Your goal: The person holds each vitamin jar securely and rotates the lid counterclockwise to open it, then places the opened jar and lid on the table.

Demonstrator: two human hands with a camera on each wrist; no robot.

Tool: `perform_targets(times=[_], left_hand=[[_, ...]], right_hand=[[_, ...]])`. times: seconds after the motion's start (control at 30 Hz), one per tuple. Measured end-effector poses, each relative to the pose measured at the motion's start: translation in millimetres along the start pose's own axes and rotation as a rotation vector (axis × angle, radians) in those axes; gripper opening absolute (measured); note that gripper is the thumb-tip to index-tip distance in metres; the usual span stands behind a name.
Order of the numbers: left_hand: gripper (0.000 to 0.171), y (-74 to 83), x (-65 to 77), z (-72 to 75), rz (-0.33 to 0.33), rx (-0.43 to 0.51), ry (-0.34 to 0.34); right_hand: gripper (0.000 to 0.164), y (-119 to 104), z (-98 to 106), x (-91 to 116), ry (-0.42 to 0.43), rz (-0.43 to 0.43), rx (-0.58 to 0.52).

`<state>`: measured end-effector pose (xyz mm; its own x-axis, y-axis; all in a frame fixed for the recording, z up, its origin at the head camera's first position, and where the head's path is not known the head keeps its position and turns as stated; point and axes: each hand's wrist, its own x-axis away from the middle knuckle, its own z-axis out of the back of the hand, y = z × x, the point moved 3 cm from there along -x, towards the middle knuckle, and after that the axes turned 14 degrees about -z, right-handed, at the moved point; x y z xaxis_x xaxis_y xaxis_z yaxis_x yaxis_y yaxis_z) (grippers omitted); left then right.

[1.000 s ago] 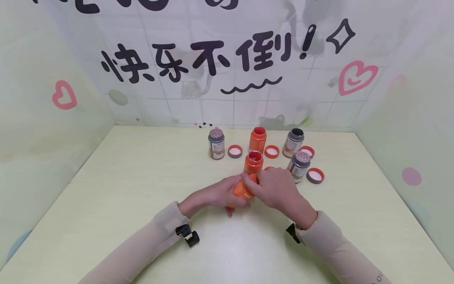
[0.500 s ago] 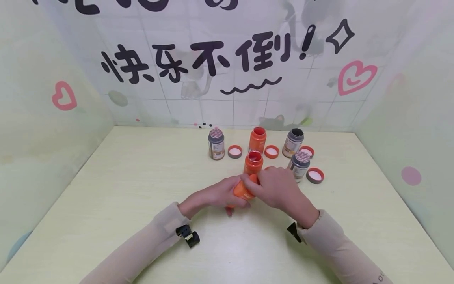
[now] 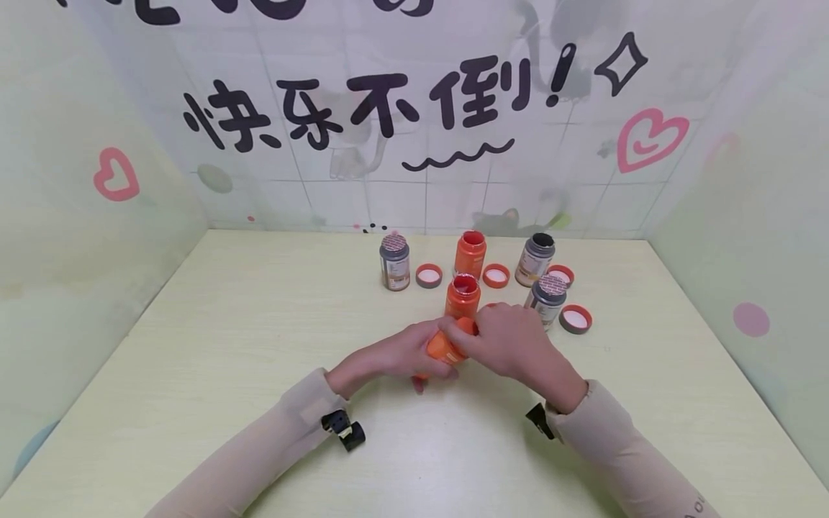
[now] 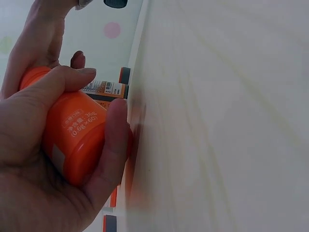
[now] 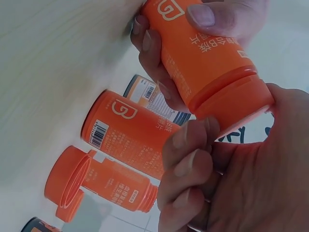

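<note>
My left hand [image 3: 414,350] grips an orange supplement bottle [image 4: 79,130], which is tilted towards my right hand. Its fingers and thumb wrap the bottle's body, as the right wrist view also shows. My right hand [image 3: 512,338] pinches the orange cap [image 5: 236,104] between thumb and fingers, and the cap still sits on the bottle's neck. Just behind both hands an uncapped orange bottle [image 3: 461,301] stands upright. Beside that bottle lies a loose orange cap [image 5: 63,174], mostly hidden by my right hand in the head view.
Farther back stand another uncapped orange bottle [image 3: 470,257], a grey bottle [image 3: 396,272] with a foil seal and a grey bottle [image 3: 535,263] with a dark open mouth. A second foil-sealed grey bottle [image 3: 546,302] stands right of my hands. Several upturned caps [image 3: 575,319] lie beside them.
My right hand has turned slightly on the cap, its wrist shifting a little to the right. The left hand and the bottle stay in place.
</note>
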<state>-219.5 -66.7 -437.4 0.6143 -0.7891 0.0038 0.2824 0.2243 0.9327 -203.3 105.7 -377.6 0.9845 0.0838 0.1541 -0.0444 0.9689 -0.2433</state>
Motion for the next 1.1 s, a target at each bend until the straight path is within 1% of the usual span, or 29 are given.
perform_targets(times=[0.07,0.2,0.37,0.47,0.67,0.83,1.1], left_hand=[[0.049,0.0,-0.2,0.1,-0.004,-0.002,-0.003],[0.052,0.7,-0.6,0.3,-0.023,0.004,-0.012],[0.056,1.4,-1.2,0.9,-0.053,0.005,-0.018],[0.057,1.0,-1.6,1.3,-0.059,0.003,-0.018],[0.058,0.7,-1.2,1.4,-0.049,0.013,-0.014],[0.059,1.5,-0.1,1.2,-0.035,0.022,-0.006],[0.056,1.2,-1.3,0.8,-0.05,0.015,-0.011]], right_hand=[[0.066,0.9,0.3,0.0,-0.02,0.006,-0.012],[0.063,2.0,0.6,-0.2,-0.058,0.026,-0.03],[0.061,2.6,1.1,-1.2,-0.069,0.048,-0.022],[0.062,3.1,2.0,-1.3,-0.069,0.056,-0.014],[0.068,6.2,4.8,-1.3,-0.08,0.029,-0.022],[0.069,6.5,7.4,-0.8,-0.09,0.017,-0.027],[0.062,4.4,8.3,-0.5,-0.111,0.037,-0.001]])
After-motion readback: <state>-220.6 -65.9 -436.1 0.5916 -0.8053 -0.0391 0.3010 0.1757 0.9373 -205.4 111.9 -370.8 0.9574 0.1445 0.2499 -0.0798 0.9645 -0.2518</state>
